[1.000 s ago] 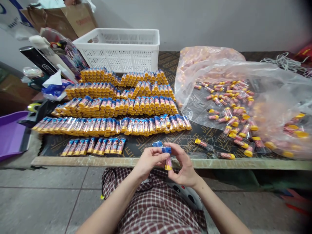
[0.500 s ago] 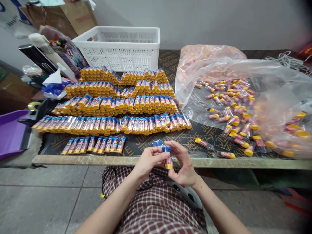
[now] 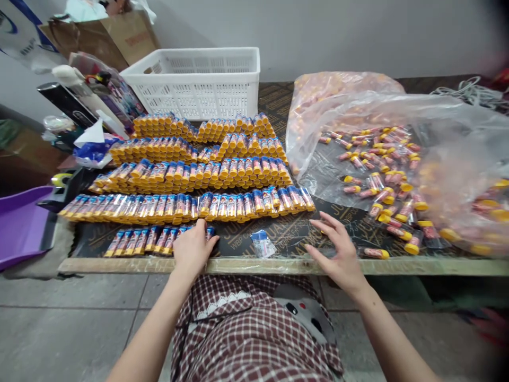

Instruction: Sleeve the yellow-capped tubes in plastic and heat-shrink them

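Note:
My left hand [image 3: 193,246] is at the right end of a short front row of wrapped tubes [image 3: 136,241] with blue tops and yellow bottoms; its fingertips rest on the last tubes, and what they grip is partly hidden. My right hand [image 3: 338,249] hovers over the table's front with fingers spread and nothing in them, left of a loose pink tube with a yellow cap [image 3: 376,253]. Between the hands lies a small stack of blue and clear wrappers [image 3: 262,244]. Longer stacked rows of tubes [image 3: 159,206] stand behind my left hand.
A white basket [image 3: 199,87] stands behind the rows. At the right, a clear plastic bag [image 3: 338,111] spills many unwrapped tubes [image 3: 376,180]. Bottles [image 3: 67,103], a paper bag [image 3: 131,40] and a purple dustpan [image 3: 27,223] are at the left. The wooden table edge [image 3: 262,267] runs across the front.
My hands have parted. The wrapped tube they held has gone left with my left hand to the front row. My right hand has moved right and opened; the loose tube there is no longer visible.

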`<state>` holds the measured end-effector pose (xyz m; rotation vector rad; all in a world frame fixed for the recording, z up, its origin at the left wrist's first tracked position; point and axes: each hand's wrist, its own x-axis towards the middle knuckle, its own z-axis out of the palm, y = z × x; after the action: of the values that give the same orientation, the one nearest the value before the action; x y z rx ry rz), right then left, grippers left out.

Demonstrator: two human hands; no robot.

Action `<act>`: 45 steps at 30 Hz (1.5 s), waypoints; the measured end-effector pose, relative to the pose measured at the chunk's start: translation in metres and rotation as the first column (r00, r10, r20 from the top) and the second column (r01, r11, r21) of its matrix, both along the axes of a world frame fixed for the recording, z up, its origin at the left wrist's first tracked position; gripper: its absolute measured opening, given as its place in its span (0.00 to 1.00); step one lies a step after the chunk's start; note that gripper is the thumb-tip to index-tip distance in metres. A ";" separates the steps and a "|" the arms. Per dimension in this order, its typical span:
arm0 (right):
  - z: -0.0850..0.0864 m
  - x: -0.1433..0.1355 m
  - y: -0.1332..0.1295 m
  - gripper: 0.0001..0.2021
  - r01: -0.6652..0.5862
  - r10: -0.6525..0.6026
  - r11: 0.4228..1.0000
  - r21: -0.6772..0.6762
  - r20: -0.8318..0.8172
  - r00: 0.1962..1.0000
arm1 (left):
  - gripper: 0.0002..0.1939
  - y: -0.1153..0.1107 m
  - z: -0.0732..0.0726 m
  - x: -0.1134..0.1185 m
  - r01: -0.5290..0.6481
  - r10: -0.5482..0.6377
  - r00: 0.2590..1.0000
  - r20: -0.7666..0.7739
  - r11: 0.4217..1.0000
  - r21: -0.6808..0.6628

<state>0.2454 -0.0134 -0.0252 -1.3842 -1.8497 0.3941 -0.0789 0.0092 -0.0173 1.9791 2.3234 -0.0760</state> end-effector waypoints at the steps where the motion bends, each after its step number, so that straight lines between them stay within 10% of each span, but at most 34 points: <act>1: 0.000 0.008 0.002 0.18 0.045 -0.045 0.999 0.017 0.026 0.999 | 0.18 -0.001 -0.001 0.001 -0.001 0.001 1.000 -0.018 1.000 0.008; 8: -0.029 0.072 0.022 0.17 0.154 -0.170 0.985 0.071 0.414 0.894 | 0.10 0.003 -0.012 0.064 0.237 -0.238 0.857 0.458 0.970 0.060; 12: -0.040 0.078 0.032 0.15 0.061 -0.051 0.998 -0.004 0.485 0.873 | 0.08 0.010 -0.021 0.096 0.268 -0.261 0.881 0.394 0.963 0.039; 23: 0.009 0.014 0.010 0.19 0.078 -0.078 0.996 -0.052 0.004 0.997 | 0.06 0.005 -0.026 0.087 0.223 -0.280 0.814 0.509 0.960 0.172; 26: 0.013 0.001 0.000 0.11 0.028 -0.032 0.998 -0.053 -0.090 0.995 | 0.08 0.002 -0.022 0.090 0.109 -0.188 0.616 0.765 0.982 0.153; 30: 0.011 -0.012 -0.013 0.07 0.011 -0.022 0.999 -0.053 -0.217 0.976 | 0.13 0.001 -0.018 0.093 -0.094 0.125 0.034 0.992 0.988 -0.121; 33: 0.007 -0.020 -0.021 0.11 -0.009 -0.015 0.997 -0.082 -0.285 0.958 | 0.20 0.001 -0.014 0.094 -0.145 0.248 -0.236 0.940 0.947 -0.286; 45: 0.005 -0.041 -0.036 0.18 -0.054 0.046 0.998 -0.019 -0.276 0.960 | 0.17 0.002 -0.006 0.095 -0.276 0.272 -0.477 0.836 0.856 -0.436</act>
<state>0.2047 -0.0498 -0.0201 -1.2324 -1.6572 0.6076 0.0161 0.0110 -0.0231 0.3361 1.1958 1.2016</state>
